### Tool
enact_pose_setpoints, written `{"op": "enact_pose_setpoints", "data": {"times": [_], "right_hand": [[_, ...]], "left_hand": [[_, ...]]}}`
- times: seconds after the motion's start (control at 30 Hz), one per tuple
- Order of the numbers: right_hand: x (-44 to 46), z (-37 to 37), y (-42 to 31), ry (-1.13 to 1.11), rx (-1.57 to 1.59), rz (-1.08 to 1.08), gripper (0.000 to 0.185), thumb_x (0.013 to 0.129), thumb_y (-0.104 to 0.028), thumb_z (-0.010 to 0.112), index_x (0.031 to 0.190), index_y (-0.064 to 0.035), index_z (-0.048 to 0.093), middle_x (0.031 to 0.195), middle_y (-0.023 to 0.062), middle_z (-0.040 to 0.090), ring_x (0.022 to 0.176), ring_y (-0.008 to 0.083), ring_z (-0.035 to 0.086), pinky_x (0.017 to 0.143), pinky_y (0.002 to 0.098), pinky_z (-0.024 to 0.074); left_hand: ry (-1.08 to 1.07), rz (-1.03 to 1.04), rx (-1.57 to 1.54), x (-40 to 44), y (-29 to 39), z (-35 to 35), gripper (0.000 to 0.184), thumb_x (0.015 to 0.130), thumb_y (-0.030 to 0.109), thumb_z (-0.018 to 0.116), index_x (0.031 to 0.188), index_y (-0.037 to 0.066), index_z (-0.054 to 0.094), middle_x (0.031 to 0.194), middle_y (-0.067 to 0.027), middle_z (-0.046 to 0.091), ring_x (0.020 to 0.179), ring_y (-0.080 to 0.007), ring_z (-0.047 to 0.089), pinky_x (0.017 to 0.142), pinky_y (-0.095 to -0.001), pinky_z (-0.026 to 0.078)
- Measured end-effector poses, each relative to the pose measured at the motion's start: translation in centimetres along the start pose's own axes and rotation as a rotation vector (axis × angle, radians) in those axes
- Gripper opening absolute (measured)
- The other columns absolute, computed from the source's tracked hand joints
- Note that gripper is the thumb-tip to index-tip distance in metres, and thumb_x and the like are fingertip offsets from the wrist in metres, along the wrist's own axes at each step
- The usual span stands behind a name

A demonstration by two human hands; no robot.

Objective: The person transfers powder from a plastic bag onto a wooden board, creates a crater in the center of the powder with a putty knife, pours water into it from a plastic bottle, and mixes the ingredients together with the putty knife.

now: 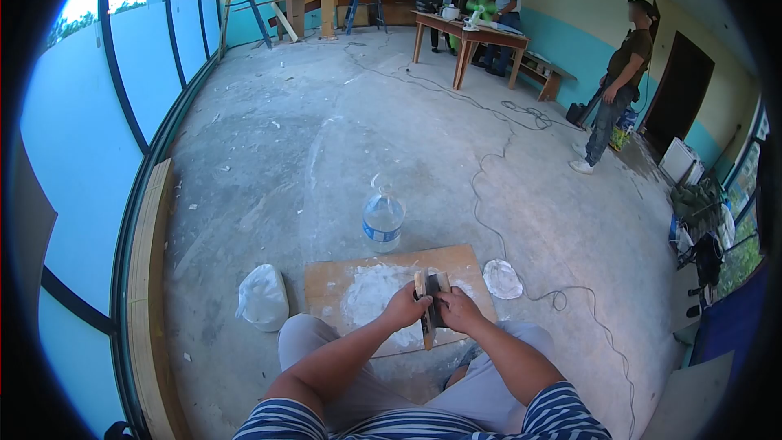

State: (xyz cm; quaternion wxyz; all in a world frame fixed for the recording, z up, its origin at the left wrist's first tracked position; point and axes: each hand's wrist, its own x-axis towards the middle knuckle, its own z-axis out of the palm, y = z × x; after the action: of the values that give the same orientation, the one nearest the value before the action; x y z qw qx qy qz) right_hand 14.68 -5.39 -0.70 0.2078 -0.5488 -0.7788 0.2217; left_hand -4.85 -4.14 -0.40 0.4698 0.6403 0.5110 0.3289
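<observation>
My left hand (407, 307) is closed around a putty knife (425, 326) with a pale wooden edge. Held against it in my closed right hand (459, 311) is a second putty knife (434, 287) with a dark flat blade. Both tools are upright and close together, and their exact contact is hard to make out. Below them lies a wooden board (322, 277) on the floor in front of my knees, with white powder or paste (371, 292) spread over its middle.
Beyond the board stands a clear water bottle (383, 218). A white plastic bag (262, 300) sits left, a round whitish piece (503, 279) right, near a cable (599, 326). Timber (148, 277) lines the window. Three people stand farther off, around a wooden table (481, 34) and the right wall.
</observation>
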Motion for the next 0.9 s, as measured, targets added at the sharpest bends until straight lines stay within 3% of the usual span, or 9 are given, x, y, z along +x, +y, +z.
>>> {"op": "enact_pose_setpoints", "data": {"times": [0.1, 0.2, 0.3, 0.43, 0.9], "right_hand": [[-0.1, -0.1, -0.1, 0.006, 0.004, -0.009, 0.030, 0.090, -0.019, 0.055, 0.117, -0.0152, 0.066, 0.101, 0.0224, 0.058, 0.092, 0.0398, 0.061, 0.082, 0.0456, 0.0515], [-0.1, -0.2, -0.2, -0.001, 0.008, 0.002, 0.030, 0.090, -0.019, 0.055, 0.117, -0.0159, 0.066, 0.102, 0.0224, 0.059, 0.092, 0.0399, 0.062, 0.082, 0.0457, 0.0516], [-0.1, -0.1, -0.2, -0.007, 0.010, 0.008, 0.030, 0.090, -0.019, 0.054, 0.117, -0.0158, 0.066, 0.102, 0.0225, 0.059, 0.093, 0.0400, 0.062, 0.082, 0.0456, 0.0516], [0.0, 0.0, -0.1, -0.028, 0.027, 0.041, 0.032, 0.088, -0.017, 0.057, 0.118, -0.0137, 0.067, 0.102, 0.0209, 0.059, 0.097, 0.0379, 0.059, 0.086, 0.0418, 0.0489], [0.0, 0.2, 0.2, -0.023, -0.010, 0.002, 0.032, 0.088, -0.018, 0.055, 0.118, -0.0144, 0.066, 0.104, 0.0228, 0.059, 0.095, 0.0399, 0.062, 0.084, 0.0450, 0.0516]], "left_hand": [[-0.034, -0.085, -0.022, -0.1, 0.6, -0.3, 0.044, 0.086, 0.024, 0.066, 0.122, 0.002, 0.057, 0.100, -0.0199, 0.069, 0.092, -0.0337, 0.068, 0.083, -0.0420, 0.052], [-0.025, -0.070, 0.005, -0.2, 0.8, -0.4, 0.043, 0.086, 0.024, 0.066, 0.122, 0.002, 0.056, 0.098, -0.0192, 0.069, 0.088, -0.0326, 0.069, 0.080, -0.0417, 0.053], [-0.011, -0.051, 0.001, -0.4, 1.3, -0.5, 0.040, 0.088, 0.022, 0.066, 0.120, -0.001, 0.058, 0.095, -0.0166, 0.069, 0.081, -0.0261, 0.069, 0.076, -0.0385, 0.054], [-0.012, -0.062, -0.005, -0.4, 1.2, -0.4, 0.041, 0.088, 0.023, 0.067, 0.120, -0.001, 0.058, 0.095, -0.0168, 0.069, 0.083, -0.0265, 0.069, 0.077, -0.0384, 0.053], [-0.026, -0.058, 0.002, -0.3, 1.0, -0.5, 0.042, 0.086, 0.022, 0.066, 0.122, 0.002, 0.056, 0.098, -0.0187, 0.069, 0.091, -0.0327, 0.068, 0.082, -0.0412, 0.053]]}}
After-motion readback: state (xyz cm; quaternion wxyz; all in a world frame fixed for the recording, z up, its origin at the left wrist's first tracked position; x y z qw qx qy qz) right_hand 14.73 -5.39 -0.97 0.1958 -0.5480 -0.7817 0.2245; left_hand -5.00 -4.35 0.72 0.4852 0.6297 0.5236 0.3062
